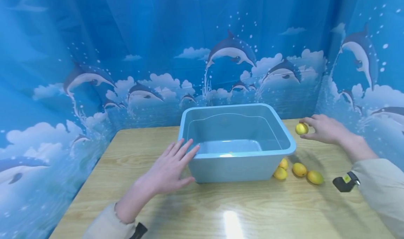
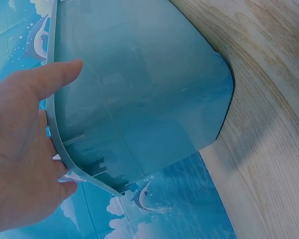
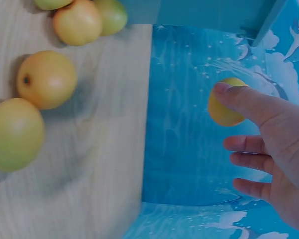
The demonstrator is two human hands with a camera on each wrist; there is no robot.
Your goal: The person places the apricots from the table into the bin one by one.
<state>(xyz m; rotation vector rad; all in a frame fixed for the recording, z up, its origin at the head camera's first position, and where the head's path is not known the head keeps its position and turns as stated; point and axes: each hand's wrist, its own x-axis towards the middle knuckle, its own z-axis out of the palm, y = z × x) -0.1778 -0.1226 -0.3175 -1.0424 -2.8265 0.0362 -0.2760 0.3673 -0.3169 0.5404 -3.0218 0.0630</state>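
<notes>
A light blue plastic bin (image 1: 235, 169) stands upright on the table. My left hand (image 1: 170, 169) is at its near left corner, fingers straight and spread over the rim. In the left wrist view that hand (image 2: 25, 149) overlaps the bin's rim (image 2: 65, 154), thumb over the side wall. Beyond the bin's right side, my right hand (image 1: 326, 128) pinches a round yellow fruit (image 1: 301, 128) above the table. The right wrist view has this fruit (image 3: 225, 107) between thumb and a finger hidden behind it, the other fingers extended. A small orange patch shows inside the bin at the near rim.
Several similar yellow-orange fruits lie right of the bin, including one yellow fruit (image 1: 299, 169) beside a greener fruit (image 1: 315, 177). Others sit against the bin's near right corner. A dolphin-print curtain (image 1: 164, 56) surrounds the wooden table (image 1: 126, 183) at the back and sides.
</notes>
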